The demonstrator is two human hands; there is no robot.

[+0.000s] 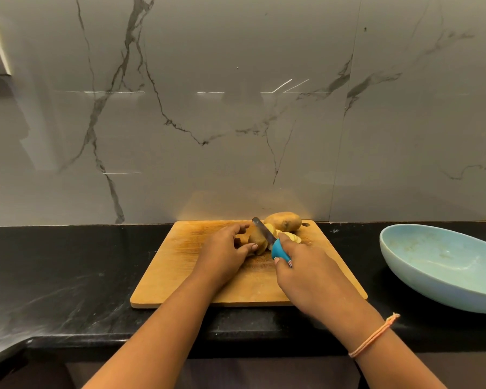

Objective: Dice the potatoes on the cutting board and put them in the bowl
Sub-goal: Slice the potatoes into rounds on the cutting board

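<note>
1. While the partly cut potato is steadied on the cutting board by the left hand, whose thumb and fingers are curled round its near end, a knife is gripped by its teal handle in the right hand, the fingers wrapped closed.
2. A few pale slices are seen just beside the blade, a whole potato lies at the board's far edge, and the bowl stands well apart to the right on the dark counter.
3. The left thumb is held close to the blade, so a nick could be caused if the rounded potato rolls under pressure.
4. Pieces could be dropped on the counter in carrying, given the gap to the bowl
</note>
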